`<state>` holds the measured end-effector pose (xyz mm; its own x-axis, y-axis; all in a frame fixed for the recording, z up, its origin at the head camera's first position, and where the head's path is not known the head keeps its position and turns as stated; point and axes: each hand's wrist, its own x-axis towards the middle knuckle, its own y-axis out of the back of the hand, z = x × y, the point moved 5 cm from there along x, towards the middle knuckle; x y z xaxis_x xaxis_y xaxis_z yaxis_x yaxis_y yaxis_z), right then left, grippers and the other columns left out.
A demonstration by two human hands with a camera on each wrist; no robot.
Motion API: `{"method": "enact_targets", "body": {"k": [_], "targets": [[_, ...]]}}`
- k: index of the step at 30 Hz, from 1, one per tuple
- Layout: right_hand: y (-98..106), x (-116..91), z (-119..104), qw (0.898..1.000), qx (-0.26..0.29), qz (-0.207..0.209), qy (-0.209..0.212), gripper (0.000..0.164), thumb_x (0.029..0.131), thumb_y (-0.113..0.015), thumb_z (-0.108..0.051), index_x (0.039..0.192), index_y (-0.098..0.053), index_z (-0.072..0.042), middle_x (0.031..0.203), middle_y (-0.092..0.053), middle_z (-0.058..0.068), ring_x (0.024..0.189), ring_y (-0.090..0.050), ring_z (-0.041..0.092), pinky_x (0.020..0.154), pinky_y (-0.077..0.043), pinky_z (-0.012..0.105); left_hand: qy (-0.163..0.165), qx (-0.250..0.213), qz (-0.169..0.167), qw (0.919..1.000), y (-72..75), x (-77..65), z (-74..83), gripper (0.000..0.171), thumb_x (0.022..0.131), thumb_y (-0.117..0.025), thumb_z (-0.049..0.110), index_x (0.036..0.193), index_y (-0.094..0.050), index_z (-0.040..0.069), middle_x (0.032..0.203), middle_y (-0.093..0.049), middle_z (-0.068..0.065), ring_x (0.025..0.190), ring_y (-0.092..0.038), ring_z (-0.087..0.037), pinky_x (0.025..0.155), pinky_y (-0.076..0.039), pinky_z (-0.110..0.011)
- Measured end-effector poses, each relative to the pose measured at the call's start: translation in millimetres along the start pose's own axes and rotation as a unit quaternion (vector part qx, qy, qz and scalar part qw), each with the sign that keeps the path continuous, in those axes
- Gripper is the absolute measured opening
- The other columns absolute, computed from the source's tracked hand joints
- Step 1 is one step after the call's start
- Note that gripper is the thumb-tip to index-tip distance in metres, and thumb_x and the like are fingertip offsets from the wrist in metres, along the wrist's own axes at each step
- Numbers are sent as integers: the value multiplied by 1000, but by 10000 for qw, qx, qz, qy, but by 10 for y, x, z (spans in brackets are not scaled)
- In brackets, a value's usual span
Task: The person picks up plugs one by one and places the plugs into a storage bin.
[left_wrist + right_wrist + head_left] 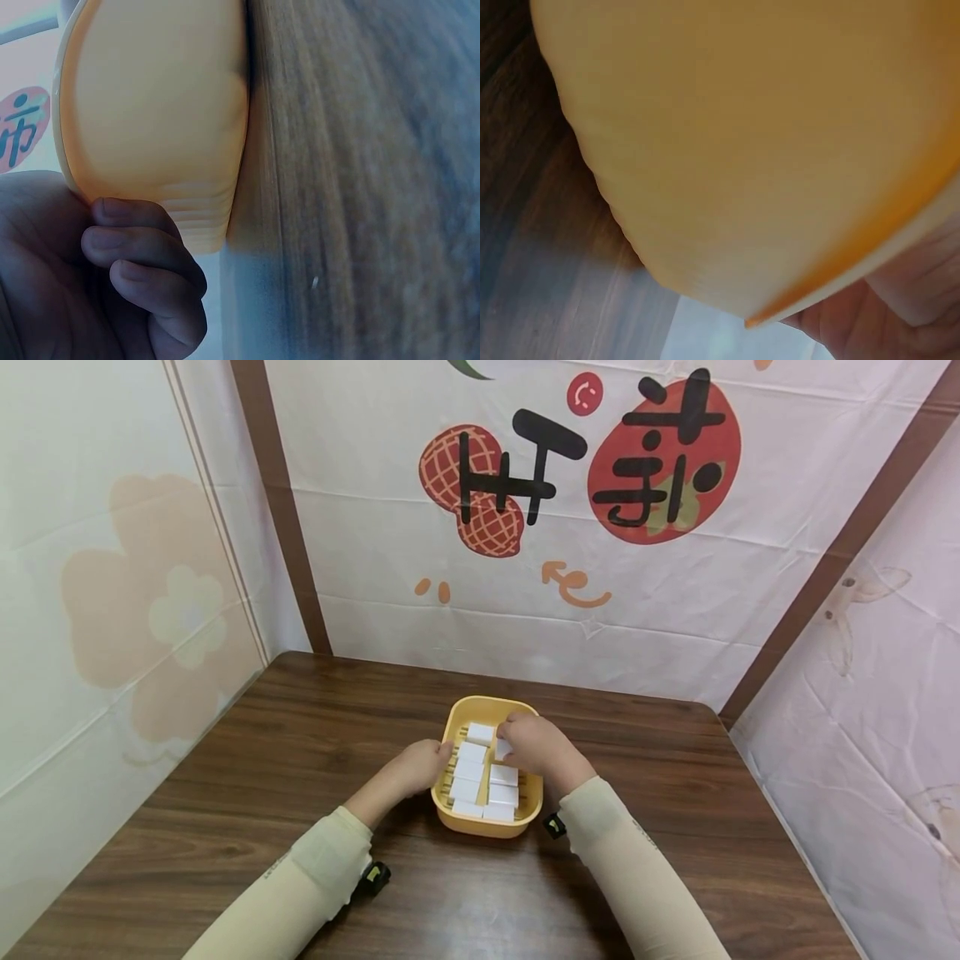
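Note:
A yellow plastic basket (487, 828) stands on the table, with white rectangular blocks (469, 771) lined up inside in two columns. My left hand (422, 766) grips the basket's left rim; the left wrist view shows curled fingers (135, 236) against the outside of the wall. Over the right side of the basket reaches my right hand (538, 745), pinching a white block (503, 748) above the right column. In the right wrist view the basket's outer wall (727, 150) hides the fingertips and that block; only part of the hand (885, 322) shows past the rim.
The brown wood-grain table (300, 727) extends around the basket. A printed white curtain (360, 568) hangs behind it, with more curtain on both sides. Each wrist carries a small black device (374, 877).

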<state>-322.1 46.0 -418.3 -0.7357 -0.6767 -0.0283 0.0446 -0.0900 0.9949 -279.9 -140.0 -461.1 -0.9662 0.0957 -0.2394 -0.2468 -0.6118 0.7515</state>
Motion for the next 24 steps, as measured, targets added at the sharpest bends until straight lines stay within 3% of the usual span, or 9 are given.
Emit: {"method": "enact_targets", "body": {"k": [24], "targets": [[-61, 45, -33, 9998, 128, -124, -26, 27, 93, -77, -28, 116, -73, -14, 109, -66, 2, 92, -61, 14, 84, -55, 35, -52, -73, 20, 10000, 21, -20, 12, 51, 112, -29, 40, 101, -64, 5, 74, -58, -12, 58, -55, -23, 49, -45, -32]]}}
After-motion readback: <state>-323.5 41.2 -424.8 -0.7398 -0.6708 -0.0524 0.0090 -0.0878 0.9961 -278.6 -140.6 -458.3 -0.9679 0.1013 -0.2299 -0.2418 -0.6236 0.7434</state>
